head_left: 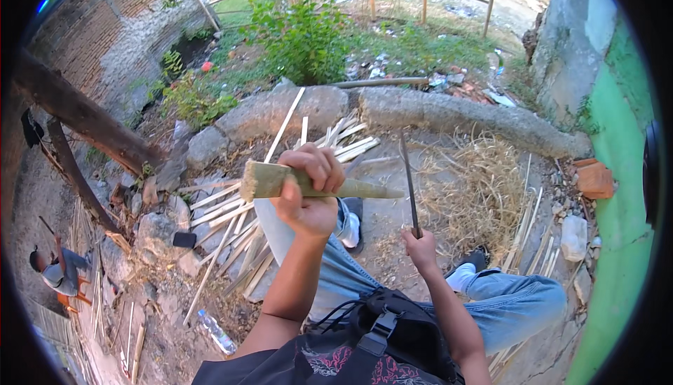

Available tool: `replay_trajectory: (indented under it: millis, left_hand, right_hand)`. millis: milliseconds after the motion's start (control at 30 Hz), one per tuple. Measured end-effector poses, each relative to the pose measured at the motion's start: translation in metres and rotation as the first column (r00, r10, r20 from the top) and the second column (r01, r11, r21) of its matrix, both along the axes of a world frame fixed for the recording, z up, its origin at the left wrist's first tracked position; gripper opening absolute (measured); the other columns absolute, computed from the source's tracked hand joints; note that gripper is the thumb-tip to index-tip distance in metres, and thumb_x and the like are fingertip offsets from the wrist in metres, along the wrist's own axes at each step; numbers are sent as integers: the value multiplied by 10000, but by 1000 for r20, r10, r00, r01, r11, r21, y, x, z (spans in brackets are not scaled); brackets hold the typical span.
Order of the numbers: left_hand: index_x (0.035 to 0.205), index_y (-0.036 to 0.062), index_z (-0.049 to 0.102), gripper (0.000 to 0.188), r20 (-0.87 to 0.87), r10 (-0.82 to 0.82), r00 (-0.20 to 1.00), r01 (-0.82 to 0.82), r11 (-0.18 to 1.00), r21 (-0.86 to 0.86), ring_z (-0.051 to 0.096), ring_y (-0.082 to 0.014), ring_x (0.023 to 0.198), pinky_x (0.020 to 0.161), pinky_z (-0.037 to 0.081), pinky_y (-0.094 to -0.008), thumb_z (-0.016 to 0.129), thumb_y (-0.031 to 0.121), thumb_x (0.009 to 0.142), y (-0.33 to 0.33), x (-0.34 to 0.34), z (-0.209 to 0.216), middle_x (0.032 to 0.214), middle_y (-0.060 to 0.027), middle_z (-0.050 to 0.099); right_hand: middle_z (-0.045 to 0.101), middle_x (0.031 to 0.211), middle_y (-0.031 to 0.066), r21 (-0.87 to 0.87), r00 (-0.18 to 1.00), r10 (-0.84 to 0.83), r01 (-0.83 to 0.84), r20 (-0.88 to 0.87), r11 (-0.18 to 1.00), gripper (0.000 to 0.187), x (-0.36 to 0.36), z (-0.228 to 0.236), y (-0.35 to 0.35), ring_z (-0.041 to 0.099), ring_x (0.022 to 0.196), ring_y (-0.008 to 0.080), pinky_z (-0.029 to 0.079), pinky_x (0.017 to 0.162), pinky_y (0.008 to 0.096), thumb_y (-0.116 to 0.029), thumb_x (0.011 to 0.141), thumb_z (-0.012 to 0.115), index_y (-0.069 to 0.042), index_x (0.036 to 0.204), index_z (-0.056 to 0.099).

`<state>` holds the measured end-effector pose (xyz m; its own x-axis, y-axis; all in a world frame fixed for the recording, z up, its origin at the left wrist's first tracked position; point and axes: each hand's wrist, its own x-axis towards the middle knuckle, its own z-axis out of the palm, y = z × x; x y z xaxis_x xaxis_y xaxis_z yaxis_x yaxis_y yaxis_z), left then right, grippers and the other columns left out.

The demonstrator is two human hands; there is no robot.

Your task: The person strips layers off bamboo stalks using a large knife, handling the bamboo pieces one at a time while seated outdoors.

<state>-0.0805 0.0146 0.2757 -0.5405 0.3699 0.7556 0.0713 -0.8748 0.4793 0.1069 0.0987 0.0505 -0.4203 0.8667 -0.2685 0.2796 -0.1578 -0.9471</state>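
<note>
My left hand (308,185) is wrapped round a thick piece of split bamboo (371,190), raised in front of my body. Its broad rough end juts out to the left of the fist, and its narrower end points right. In my right hand (420,248) is the handle of a long dark-bladed knife (409,181), its blade pointing up and away. The blade stands close to the bamboo's narrow end; whether they touch I cannot tell. Pale bamboo strips (228,210) lie heaped on the ground beyond and left of my left hand.
Curly shavings (477,196) pile up at the right, near a brick (594,180) and a green wall (617,245). A low concrete kerb (456,115) crosses ahead. At left are a plastic bottle (216,332), a small black object (184,239) and a seated person (59,269).
</note>
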Motion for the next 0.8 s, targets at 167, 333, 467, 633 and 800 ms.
replay_trajectory:
  millis: [167,333,467,633,800]
  left_hand:
    - [789,34,468,393,-257,92,962,-98,995,-9,364,-136,494,427,274,-270,490,413,892,39,23,20,616,-36,391]
    - [738,29,440,587,-385,217,897,-111,954,279,346,-127,467,409,222,-268,550,599,828,79,68,-1,570,-25,358]
    - [695,36,410,650,-371,341,864,-232,923,306,362,-158,433,392,242,-282,532,665,805,82,87,-59,548,-41,369]
    - [779,41,416,573,-525,192,829,-98,975,201,443,-199,514,439,355,-289,569,591,823,62,100,-106,620,-70,416]
    - [843,57,449,519,-689,20,725,-51,998,-24,514,-244,755,631,444,-328,667,523,773,21,83,-106,772,-105,477]
  right_hand:
    - [552,523,35,-39,979,-67,61,-193,997,362,14,45,17,501,428,92,349,399,256,-219,863,649,-63,561,524]
    - [666,710,138,-142,885,-178,128,-430,982,326,27,60,29,587,477,132,417,417,227,-332,896,619,-53,744,544]
    - [668,904,224,-443,760,-295,10,-579,896,394,27,74,29,626,535,183,492,458,272,-422,888,599,-41,922,505]
    - [630,851,99,-474,779,-221,-109,-586,874,301,20,76,19,614,632,142,500,551,265,-325,869,655,-55,875,521]
    - [518,696,-31,-446,725,-172,-204,-667,871,222,14,84,10,525,628,62,414,556,205,-155,799,736,-105,723,533]
